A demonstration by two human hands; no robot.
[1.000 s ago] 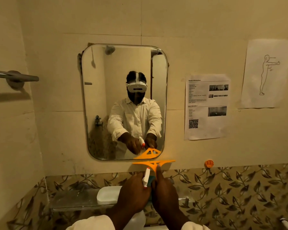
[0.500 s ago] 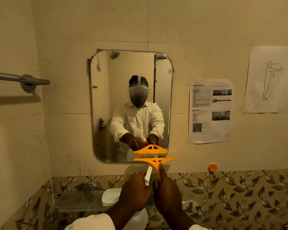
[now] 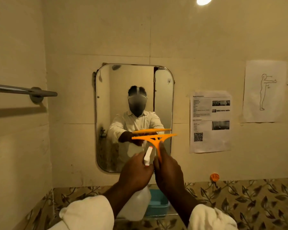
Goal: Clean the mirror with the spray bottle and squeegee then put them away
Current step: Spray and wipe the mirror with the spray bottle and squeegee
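Note:
A rounded rectangular mirror (image 3: 135,97) hangs on the cream wall straight ahead and reflects a person in a white shirt. My left hand (image 3: 136,173) grips a translucent white spray bottle (image 3: 135,206); its white nozzle with a red tip points up toward the mirror. My right hand (image 3: 169,170) holds an orange squeegee (image 3: 154,138) by its handle. Its blade lies level in front of the mirror's lower part, close to the glass; whether it touches I cannot tell.
A metal towel bar (image 3: 23,91) juts out on the left wall. Two printed sheets (image 3: 210,121) are taped right of the mirror. An orange hook (image 3: 214,177) sits above the leaf-patterned tiles. A blue tub (image 3: 157,205) stands below my hands.
Both hands have risen with the bottle and squeegee, and the blade now sits higher against the mirror. The view has tilted upward, showing a ceiling light.

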